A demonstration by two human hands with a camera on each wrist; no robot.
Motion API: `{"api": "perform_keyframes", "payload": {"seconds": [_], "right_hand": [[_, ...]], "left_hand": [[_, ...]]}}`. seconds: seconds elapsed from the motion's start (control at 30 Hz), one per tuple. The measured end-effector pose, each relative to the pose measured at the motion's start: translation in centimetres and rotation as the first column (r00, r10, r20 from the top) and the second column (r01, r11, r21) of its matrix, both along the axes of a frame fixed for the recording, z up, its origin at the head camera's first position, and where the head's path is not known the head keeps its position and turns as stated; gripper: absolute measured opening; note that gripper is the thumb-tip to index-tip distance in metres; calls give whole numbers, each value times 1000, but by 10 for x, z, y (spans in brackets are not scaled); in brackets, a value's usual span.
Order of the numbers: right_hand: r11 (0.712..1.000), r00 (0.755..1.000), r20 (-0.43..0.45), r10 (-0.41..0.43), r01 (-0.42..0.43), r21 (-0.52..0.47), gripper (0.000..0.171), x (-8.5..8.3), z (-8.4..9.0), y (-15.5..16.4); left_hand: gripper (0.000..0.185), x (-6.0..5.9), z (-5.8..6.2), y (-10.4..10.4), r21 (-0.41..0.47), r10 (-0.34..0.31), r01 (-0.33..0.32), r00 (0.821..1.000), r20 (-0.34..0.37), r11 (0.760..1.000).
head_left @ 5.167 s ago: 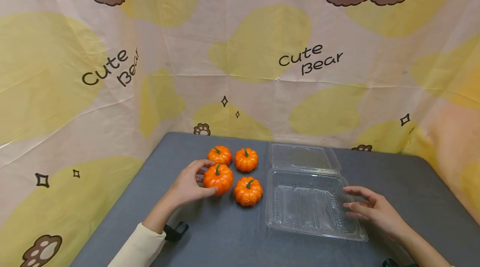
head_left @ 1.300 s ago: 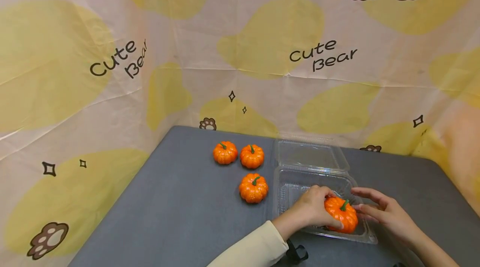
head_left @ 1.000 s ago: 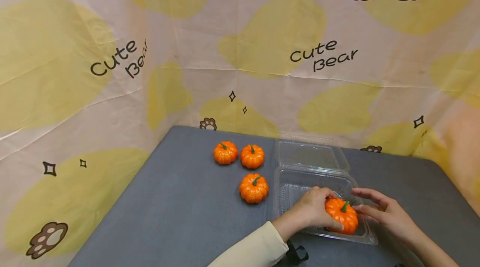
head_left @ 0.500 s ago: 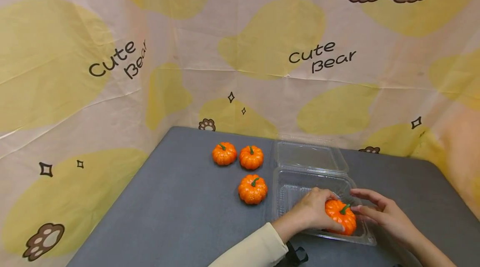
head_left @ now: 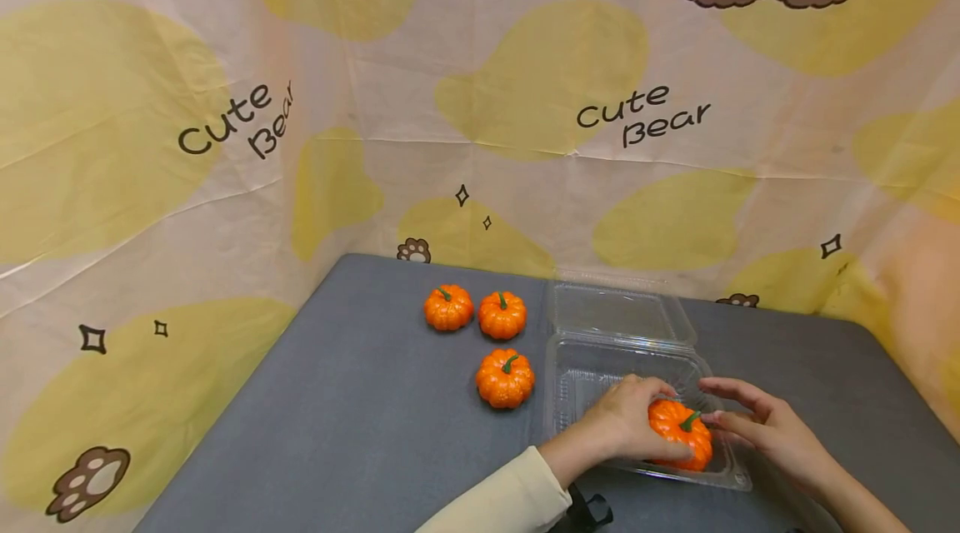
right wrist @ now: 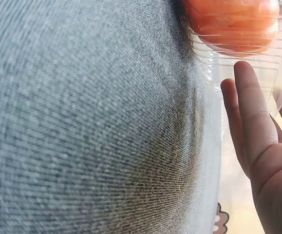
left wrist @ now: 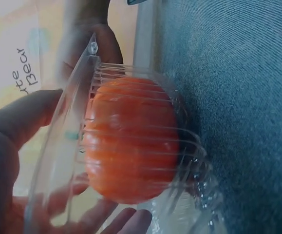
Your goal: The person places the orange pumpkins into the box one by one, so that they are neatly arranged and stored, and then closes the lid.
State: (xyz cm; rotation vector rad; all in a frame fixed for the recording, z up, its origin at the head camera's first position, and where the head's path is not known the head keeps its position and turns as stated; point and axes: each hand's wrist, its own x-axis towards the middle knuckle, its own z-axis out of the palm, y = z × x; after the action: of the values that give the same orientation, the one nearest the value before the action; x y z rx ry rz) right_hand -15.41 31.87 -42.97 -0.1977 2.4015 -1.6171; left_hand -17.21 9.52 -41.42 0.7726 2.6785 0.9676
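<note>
In the head view, an orange pumpkin [head_left: 678,433] with a green stem sits in the near right part of a clear plastic clamshell box [head_left: 573,425]. My left hand [head_left: 626,420] reaches over the box's front rim with fingers and thumb spread around the pumpkin. The left wrist view shows the thumb [left wrist: 36,114] above the rim, apart from the pumpkin, which rests low behind the ribbed wall. At the box's right side is my right hand [head_left: 772,433], fingers extended close to the rim and wall. Its fingertips [right wrist: 243,70] lie along the outside of the box in the right wrist view.
Left of the box stand three more orange pumpkins: one at the back left [head_left: 448,307], a second pumpkin [head_left: 502,315] beside it, and a nearer pumpkin [head_left: 505,379]. The box's lid [head_left: 622,312] lies folded back. A printed cloth [head_left: 510,83] hangs behind the grey table [head_left: 330,425].
Earlier, my left hand held the pumpkin among the others; it carried that pumpkin right into the box. Lately the pumpkin's stem has tipped slightly right. My right hand has stayed beside the box.
</note>
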Motion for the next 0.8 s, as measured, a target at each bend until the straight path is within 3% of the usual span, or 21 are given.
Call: {"api": "perform_keyframes", "payload": {"seconds": [0.8], "right_hand": [[1000, 1000, 8, -4, 4, 7, 50, -1, -2, 1]], "left_hand": [[49, 0, 13, -39, 216, 76, -82, 996, 35, 973]]}}
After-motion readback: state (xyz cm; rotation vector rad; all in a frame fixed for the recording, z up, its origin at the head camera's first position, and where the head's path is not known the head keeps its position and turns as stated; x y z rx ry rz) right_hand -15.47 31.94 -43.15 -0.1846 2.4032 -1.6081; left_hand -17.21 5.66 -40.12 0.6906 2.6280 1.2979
